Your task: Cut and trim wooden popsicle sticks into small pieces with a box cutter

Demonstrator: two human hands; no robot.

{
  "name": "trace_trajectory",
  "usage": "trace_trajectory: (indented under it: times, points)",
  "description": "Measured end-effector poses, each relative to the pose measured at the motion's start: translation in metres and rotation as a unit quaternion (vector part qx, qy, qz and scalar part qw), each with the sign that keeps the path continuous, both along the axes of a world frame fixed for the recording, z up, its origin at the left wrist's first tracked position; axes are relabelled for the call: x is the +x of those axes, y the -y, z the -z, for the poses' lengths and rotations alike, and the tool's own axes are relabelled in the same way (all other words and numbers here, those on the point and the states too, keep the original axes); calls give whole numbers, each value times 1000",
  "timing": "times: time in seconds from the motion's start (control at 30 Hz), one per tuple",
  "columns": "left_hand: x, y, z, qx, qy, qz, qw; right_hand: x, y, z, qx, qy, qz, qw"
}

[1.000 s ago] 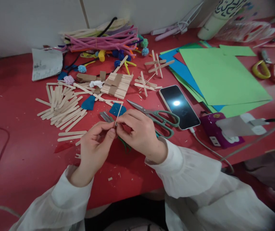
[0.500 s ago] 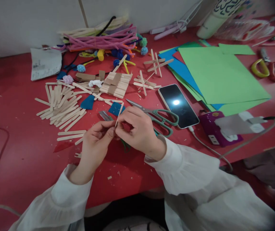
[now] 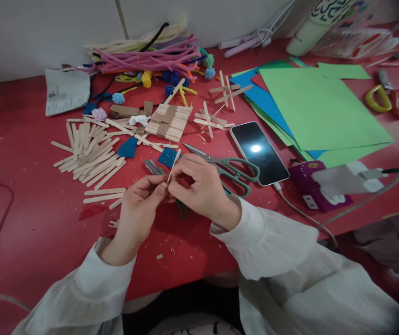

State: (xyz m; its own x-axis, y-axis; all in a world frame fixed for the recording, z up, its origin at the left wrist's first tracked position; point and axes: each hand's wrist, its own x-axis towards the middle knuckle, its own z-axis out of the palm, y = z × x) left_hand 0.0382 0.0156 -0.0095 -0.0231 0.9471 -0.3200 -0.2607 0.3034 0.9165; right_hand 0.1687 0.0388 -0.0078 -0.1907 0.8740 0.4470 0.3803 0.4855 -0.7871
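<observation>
A pale wooden craft stick (image 3: pixel 174 164) stands tilted between my hands. My left hand (image 3: pixel 141 204) pinches its lower end with thumb and fingers. The fingers of my right hand (image 3: pixel 199 186) are closed on the same stick from the right, and they hide part of it. Under my hands, one pair of scissors (image 3: pixel 153 167) is partly covered. Grey-green scissors (image 3: pixel 236 174) lie just beyond my right hand. To the left is a loose heap of craft sticks (image 3: pixel 93 156). A raft of sticks joined by brown strips (image 3: pixel 169 122) lies farther back.
Crossed-stick pieces (image 3: pixel 209 121) lie mid-table, with a phone (image 3: pixel 259 153) to their right. Coloured paper sheets (image 3: pixel 325 111), a purple power adapter (image 3: pixel 314 186) and red-yellow scissors (image 3: pixel 389 97) occupy the right. Pink pipe cleaners (image 3: pixel 147 58) lie along the wall. Wood scraps (image 3: pixel 160 256) dot the near table.
Almost nothing differs. Both hands keep their pinch on the craft stick in nearly the same place, and the objects on the table have not moved.
</observation>
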Motion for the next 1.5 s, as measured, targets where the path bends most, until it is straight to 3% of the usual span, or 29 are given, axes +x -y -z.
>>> trace_trajectory:
  times: [0.17,0.43,0.63,0.87,1.03,1.17,1.23,1.33,1.43,1.5]
  points:
    - [-5,-6,-2,-11,22,-42,999,0,2,-1,-9,-18,-33,999]
    - [-6,-8,1,11,1,-55,998,5,-1,3,19,41,28,999]
    - [-8,-5,7,53,-37,-26,998,4,0,3,40,84,36,995]
    - [-9,-1,5,102,-141,3,985,3,0,1,69,131,56,987]
    - [-7,-2,3,84,-106,9,991,0,2,-1,-26,31,25,999]
    - [-9,-10,-3,22,-36,-41,998,3,2,-7,-97,-45,-14,994]
    - [-14,-15,-7,22,-20,-81,996,7,2,-10,-106,5,-8,994]
    - [-23,-20,-11,35,-5,-113,993,9,3,-11,-94,174,11,980]
    - [-28,-20,-11,52,-16,-80,995,2,7,-9,-98,355,-1,930]
    - [-28,-18,-9,67,-40,-52,996,-3,10,-7,-101,425,-13,900]
